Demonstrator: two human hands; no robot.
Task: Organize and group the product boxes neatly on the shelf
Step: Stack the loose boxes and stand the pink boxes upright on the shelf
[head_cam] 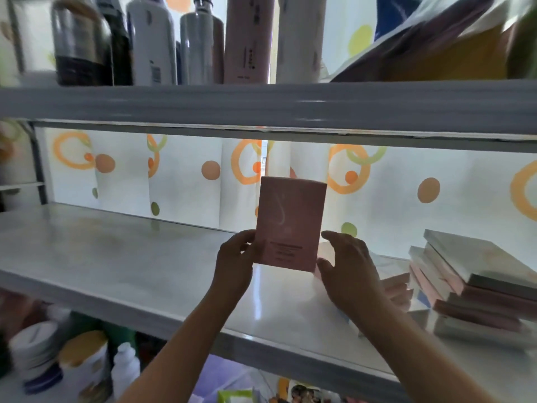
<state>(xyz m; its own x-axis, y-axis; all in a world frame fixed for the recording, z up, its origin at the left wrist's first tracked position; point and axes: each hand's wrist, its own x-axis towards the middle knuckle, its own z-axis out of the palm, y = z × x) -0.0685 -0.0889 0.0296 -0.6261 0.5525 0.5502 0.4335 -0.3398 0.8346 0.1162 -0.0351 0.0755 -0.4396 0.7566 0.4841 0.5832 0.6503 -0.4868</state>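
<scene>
Above the middle shelf [130,266], left hand [236,263] pinches an upright pink box [290,225]; right hand [347,266] open beside it, not gripping. Likely placing step; next: set w/ box stack [476,283] at right.

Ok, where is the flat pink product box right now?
In the head view, the flat pink product box stands upright mid-frame over the white middle shelf, its lower left edge gripped by the left hand, the right hand beside it.
</scene>
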